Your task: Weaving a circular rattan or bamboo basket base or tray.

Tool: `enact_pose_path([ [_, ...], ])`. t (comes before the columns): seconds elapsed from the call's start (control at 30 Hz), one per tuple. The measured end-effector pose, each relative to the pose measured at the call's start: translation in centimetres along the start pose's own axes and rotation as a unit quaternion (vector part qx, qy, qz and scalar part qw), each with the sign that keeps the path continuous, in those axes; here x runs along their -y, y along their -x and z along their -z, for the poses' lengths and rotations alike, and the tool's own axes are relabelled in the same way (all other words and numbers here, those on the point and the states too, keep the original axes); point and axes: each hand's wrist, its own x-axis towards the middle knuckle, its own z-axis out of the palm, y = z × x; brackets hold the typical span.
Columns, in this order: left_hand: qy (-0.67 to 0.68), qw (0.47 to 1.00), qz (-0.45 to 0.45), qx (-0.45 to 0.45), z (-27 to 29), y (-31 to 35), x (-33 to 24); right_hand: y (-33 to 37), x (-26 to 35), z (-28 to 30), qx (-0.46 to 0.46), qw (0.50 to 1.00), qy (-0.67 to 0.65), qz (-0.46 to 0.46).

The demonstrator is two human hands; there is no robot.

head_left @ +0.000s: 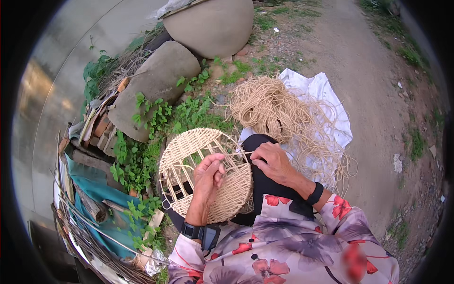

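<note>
Keep cord (pixel 242 153) taut w/ R hand (pixel 274 163) pinched on it, L hand (pixel 207 176) apart, grip unclear; snug vs. woven disc (pixel 234 191).

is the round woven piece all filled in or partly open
Partly open: the round woven piece has gaps beside the left hand, while close weave covers its top and lower right.

- No text, label, number or sign can be read.
- Left wristband (pixel 190 231) and right wristband (pixel 315 193) — nothing legible on either (both show small).
- White sheet (pixel 338 116) and flowered shirt (pixel 293 246) — no readable print.
</note>
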Motion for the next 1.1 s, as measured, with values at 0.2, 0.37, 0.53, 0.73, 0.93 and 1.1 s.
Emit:
enact_pose_path([
  [0.2, -0.12, 0.989, -0.087, -0.029, 0.2, 2.7, -1.5, -1.1, 2.0, 0.2, -0.032, 0.998, -0.045, 0.02],
  [0.37, -0.155, 0.97, -0.178, -0.054, -3.0, 4.3, -6.0, -2.6, 3.9, 1.6, 0.048, 0.976, -0.212, -0.029],
  [0.53, -0.415, 0.881, -0.199, -0.109, -1.0, 2.1, -3.2, -2.1, -6.1, 13.9, -0.177, 0.74, -0.617, -0.203],
  [0.73, -0.558, 0.778, -0.289, 0.012, -4.2, -0.4, 1.0, 7.3, -18.4, 29.5, -0.447, 0.683, -0.506, -0.279],
  [0.93, -0.6, 0.772, -0.21, 0.008, -5.4, -1.7, 0.9, 13.2, -21.0, 26.3, -0.082, 0.786, 0.079, -0.607],
  [1.1, -0.639, 0.749, -0.173, -0.026, -6.2, -1.6, 0.8, 4.5, -9.5, 10.4, -0.039, 0.974, -0.029, -0.223],
])
